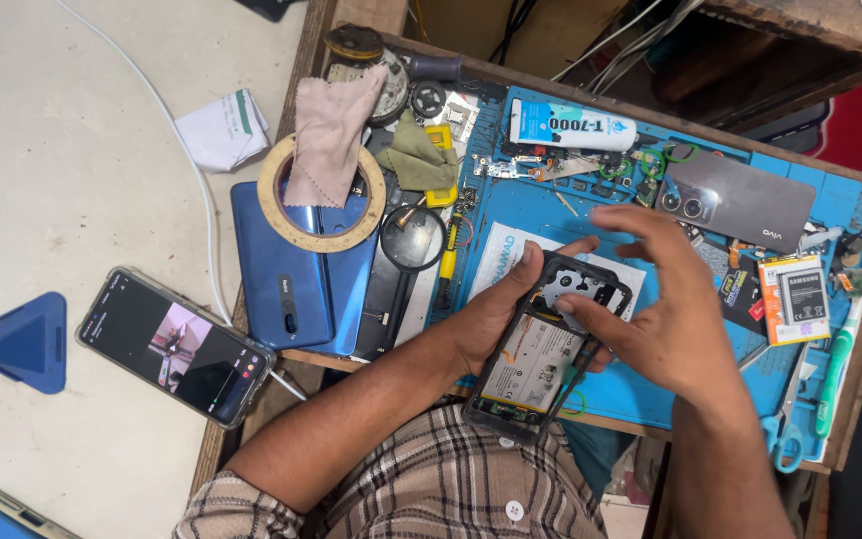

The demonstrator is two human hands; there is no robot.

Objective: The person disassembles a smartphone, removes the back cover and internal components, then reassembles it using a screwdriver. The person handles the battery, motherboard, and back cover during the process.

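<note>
My left hand [496, 314] is wrapped around the opened phone [549, 349]. My fingers are curled under it and my thumb rests along its left edge near the top. It is a snug hold, not a loose one. The phone has no back cover, so I can see the pale battery and the dark frame inside. It sits tilted, just above the near edge of the blue work mat [551, 215].

My right hand [655, 309] is half open. My thumb and first finger pinch down on the top part of the phone, by the camera holes. My other fingers are spread out and lifted in the air, touching nothing.

Just past my hands lies a white paper packet [511, 250] on the mat. A magnifying glass [412, 240] lies to the left of it. Farther left there is a roll of tape [281, 215] on a blue phone back [296, 289], with a pink cloth [331, 130] draped over it. Another phone [177, 344] with a lit screen lies on the pale table. A loose battery [795, 297] sits to the right.
</note>
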